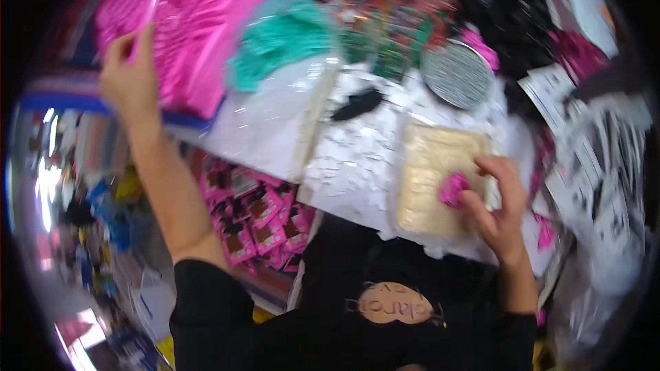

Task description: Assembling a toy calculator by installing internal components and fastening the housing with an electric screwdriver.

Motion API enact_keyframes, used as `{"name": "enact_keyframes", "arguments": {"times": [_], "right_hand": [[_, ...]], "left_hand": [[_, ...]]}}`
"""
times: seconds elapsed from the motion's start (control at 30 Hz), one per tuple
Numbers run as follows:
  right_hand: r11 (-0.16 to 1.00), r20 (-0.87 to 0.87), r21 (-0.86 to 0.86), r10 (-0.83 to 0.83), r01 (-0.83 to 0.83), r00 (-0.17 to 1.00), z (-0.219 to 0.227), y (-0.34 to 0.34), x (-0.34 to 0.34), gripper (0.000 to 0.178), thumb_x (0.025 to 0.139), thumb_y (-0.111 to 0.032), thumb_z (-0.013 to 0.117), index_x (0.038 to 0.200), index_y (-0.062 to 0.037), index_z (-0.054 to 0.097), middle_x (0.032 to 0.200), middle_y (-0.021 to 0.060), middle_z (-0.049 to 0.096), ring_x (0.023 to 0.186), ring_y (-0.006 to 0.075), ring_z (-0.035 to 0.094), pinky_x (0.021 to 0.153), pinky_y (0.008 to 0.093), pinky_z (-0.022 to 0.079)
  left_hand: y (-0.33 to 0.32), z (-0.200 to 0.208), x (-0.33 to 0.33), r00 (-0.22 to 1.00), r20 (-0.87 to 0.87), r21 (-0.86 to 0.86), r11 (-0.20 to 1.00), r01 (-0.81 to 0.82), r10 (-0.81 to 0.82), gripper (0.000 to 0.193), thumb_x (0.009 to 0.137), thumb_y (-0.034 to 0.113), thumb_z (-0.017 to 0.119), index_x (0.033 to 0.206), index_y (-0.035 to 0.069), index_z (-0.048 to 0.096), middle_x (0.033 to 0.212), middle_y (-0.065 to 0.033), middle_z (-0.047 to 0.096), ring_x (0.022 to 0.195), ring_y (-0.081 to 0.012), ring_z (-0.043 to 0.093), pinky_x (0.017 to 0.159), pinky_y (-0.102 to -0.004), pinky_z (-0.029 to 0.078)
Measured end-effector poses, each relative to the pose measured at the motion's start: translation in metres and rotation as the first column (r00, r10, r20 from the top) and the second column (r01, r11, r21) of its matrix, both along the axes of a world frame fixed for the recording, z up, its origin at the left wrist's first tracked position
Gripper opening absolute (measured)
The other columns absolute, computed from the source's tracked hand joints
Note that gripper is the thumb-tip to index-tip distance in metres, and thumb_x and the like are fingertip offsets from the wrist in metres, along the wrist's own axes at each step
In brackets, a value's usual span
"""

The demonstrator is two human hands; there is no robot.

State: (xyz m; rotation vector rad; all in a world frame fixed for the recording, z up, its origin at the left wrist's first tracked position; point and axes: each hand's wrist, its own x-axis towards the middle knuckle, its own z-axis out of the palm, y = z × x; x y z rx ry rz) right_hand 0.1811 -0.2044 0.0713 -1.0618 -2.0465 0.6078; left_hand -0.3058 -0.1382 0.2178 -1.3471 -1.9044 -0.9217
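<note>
Wht tabletop [338, 200], partly bare at front edge. On it, L to R approx: teal bundle [285, 38] in clr plastic, small wht pcs [354, 158] scattered ctr, blk elongated obj [357, 104] among them, cream slab [421, 182] in clr pkg R of ctr, round slvr disc [457, 74] behind. Far side: red/grn pile [392, 17], blk pile [509, 17]; details blurred.

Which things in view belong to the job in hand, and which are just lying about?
Likely in use, going by the hands:
pink strip, at the left hand
small pink piece, by the thumb of the right hand
cream slab, behind that piece

Probably just lying about:
teal bundle
round silvery disc
black item
</note>
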Motion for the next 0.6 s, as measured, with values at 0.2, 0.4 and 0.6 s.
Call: {"name": "enact_keyframes", "arguments": {"times": [0.2, 0.4, 0.6], "right_hand": [[0.602, -0.849, -0.501, -0.203, -0.622, 0.488, 0.017, -0.016, -0.052, 0.077, 0.097, -0.019, 0.064, 0.159, -0.0056, 0.021, 0.141, 0.0116, 0.052, 0.124, 0.0185, 0.054, 0.101, 0.0347, 0.047], [0.587, -0.748, -0.600, -0.170, -0.544, 0.641, 0.018, -0.018, 0.000, 0.042, 0.101, -0.026, 0.062, 0.132, 0.0011, 0.058, 0.116, 0.0063, 0.067, 0.100, 0.0144, 0.064, 0.086, 0.0322, 0.054], [0.967, 0.284, 0.024, -0.249, 0.252, 0.926, 0.045, 0.011, 0.079, 0.057, 0.080, -0.033, 0.080, 0.122, 0.0003, 0.061, 0.108, 0.0162, 0.068, 0.100, 0.0296, 0.066, 0.088, 0.0414, 0.053]], "left_hand": [[-0.100, -0.077, 0.226, 0.372, 0.265, -0.399, 0.250, 0.882, -0.890, 0.046, 0.073, 0.004, 0.080, 0.117, -0.002, 0.066, 0.117, -0.0205, 0.069, 0.108, -0.0420, 0.066, 0.095, -0.0487, 0.052], [-0.100, -0.124, 0.246, -0.005, 0.939, 0.141, 0.371, 0.918, -0.343, 0.080, 0.087, -0.001, 0.069, 0.156, 0.003, 0.027, 0.132, -0.0182, 0.055, 0.109, -0.0274, 0.063, 0.089, -0.0362, 0.054], [-0.088, -0.128, 0.233, -0.334, 0.941, 0.266, 0.490, 0.830, 0.056, 0.069, 0.097, 0.006, 0.063, 0.157, 0.003, 0.028, 0.108, -0.0063, 0.065, 0.066, -0.0035, 0.054, 0.045, -0.0162, 0.033]]}}
